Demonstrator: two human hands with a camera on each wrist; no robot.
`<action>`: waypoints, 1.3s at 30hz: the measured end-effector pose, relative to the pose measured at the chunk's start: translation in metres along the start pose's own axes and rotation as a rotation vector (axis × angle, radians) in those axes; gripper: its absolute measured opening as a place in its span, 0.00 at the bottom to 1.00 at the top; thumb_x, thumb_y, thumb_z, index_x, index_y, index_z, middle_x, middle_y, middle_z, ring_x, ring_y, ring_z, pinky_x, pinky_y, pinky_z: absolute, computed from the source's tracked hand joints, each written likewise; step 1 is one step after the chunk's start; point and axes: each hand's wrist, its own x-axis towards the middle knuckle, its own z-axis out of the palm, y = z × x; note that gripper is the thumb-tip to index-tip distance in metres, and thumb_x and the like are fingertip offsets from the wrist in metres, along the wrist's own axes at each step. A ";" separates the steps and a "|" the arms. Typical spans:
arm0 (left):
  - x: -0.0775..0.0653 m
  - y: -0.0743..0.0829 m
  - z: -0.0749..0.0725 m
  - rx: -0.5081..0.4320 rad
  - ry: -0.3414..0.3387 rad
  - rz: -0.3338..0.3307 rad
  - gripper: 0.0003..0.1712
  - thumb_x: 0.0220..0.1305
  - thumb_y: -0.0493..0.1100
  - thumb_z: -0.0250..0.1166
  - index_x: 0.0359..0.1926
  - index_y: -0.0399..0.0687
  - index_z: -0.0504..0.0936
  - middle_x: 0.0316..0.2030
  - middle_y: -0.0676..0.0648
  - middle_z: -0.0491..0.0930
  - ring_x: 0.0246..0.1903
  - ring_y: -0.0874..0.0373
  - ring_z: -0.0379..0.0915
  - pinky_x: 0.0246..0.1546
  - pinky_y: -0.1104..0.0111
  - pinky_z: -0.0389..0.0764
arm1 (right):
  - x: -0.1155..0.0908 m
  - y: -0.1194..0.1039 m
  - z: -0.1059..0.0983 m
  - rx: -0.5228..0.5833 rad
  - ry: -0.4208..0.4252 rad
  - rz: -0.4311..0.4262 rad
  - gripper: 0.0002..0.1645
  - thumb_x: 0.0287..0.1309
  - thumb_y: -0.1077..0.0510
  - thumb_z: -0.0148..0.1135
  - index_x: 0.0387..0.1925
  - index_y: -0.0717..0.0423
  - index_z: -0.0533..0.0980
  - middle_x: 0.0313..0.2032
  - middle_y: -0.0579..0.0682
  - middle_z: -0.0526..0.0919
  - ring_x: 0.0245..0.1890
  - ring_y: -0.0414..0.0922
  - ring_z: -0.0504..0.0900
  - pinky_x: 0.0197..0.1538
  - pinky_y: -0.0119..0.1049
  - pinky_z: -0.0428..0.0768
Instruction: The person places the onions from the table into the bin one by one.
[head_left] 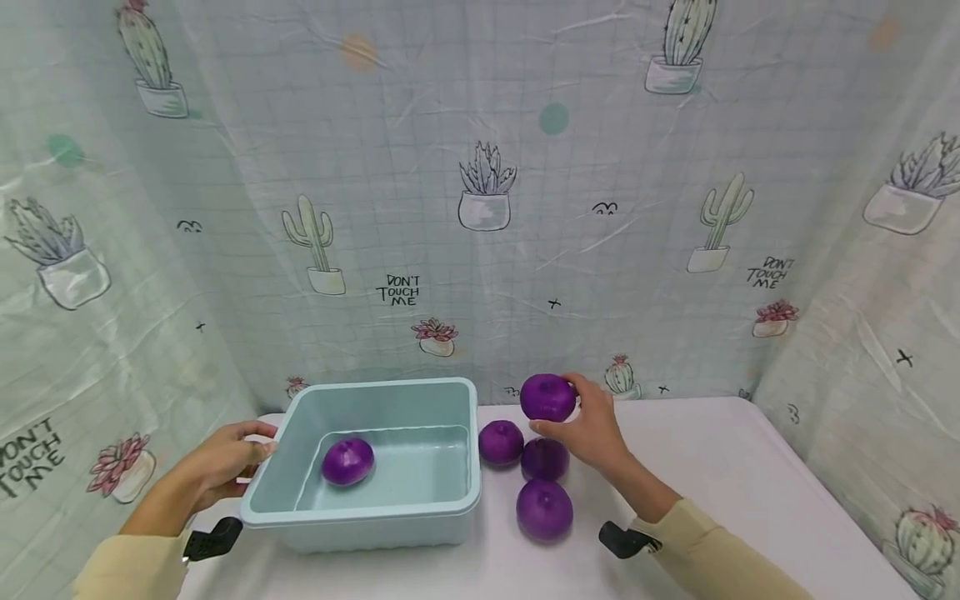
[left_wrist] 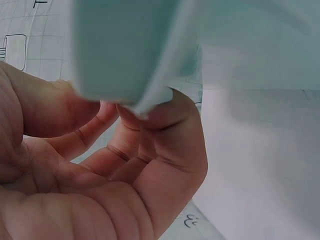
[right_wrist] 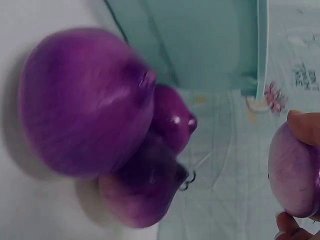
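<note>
My left hand (head_left: 222,463) grips the left rim of a light blue plastic tub (head_left: 360,518), thumb on the outside and fingers curled beneath the edge, as the left wrist view shows. One shiny purple onion (head_left: 348,462) lies inside the tub, left of its middle. To the right of the tub, my right hand (head_left: 594,423) pinches another purple onion (head_left: 547,397) between thumb and fingers, held up off the table. Below it, three more onions sit close together: one beside the tub wall (head_left: 501,442), a darker one (head_left: 545,459), and the nearest, larger-looking one (right_wrist: 85,102).
A white table (head_left: 690,467) carries everything. Behind it and at both sides hangs a pale curtain (head_left: 420,200) printed with potted cacti and lettering. Dark wrist-camera mounts (head_left: 626,540) sit by both sleeves.
</note>
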 end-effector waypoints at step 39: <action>-0.005 0.003 0.004 -0.005 0.043 -0.005 0.26 0.75 0.36 0.53 0.70 0.34 0.63 0.51 0.36 0.78 0.42 0.49 0.78 0.41 0.56 0.88 | -0.014 -0.139 0.088 0.176 -0.368 -0.181 0.52 0.39 0.48 0.88 0.67 0.47 0.73 0.58 0.47 0.78 0.55 0.49 0.72 0.52 0.44 0.76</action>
